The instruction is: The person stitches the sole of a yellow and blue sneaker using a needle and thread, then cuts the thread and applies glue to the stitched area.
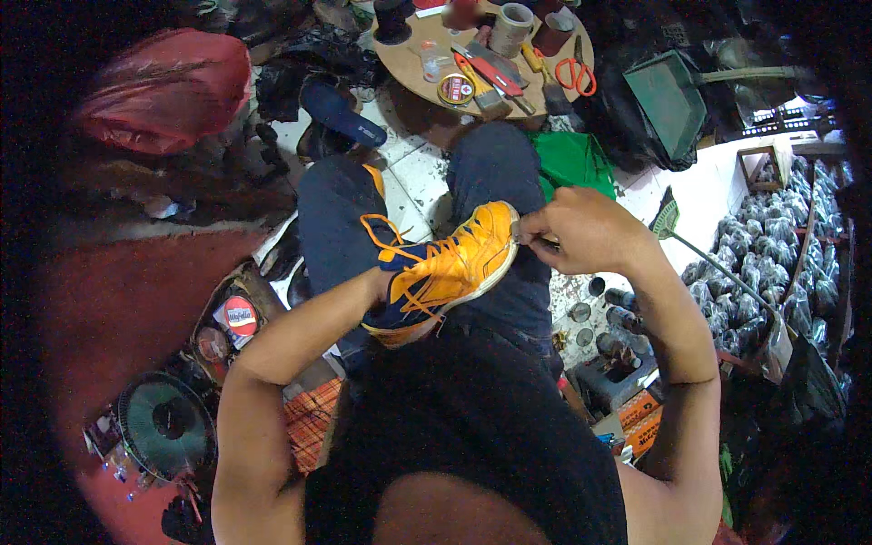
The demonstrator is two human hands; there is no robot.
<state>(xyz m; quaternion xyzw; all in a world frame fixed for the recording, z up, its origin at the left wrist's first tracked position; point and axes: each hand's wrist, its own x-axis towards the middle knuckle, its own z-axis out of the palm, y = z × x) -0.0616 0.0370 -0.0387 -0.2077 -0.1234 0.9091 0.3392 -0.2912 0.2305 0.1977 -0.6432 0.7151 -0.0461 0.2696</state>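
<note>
An orange and navy sneaker with orange laces and a pale sole is held above my lap, toe to the right. My left hand goes into its collar and holds it from inside, its fingers hidden. At the toe, my right hand is closed in a pinch against the front edge of the sole. Whatever lies between those fingertips is too small to make out. A second bit of orange shows beside my left knee, mostly hidden.
Ahead stands a round table with scissors, mugs, brushes and a tape roll. A blue insole lies left of it. A green dustpan and many bagged items are right; a fan stands lower left.
</note>
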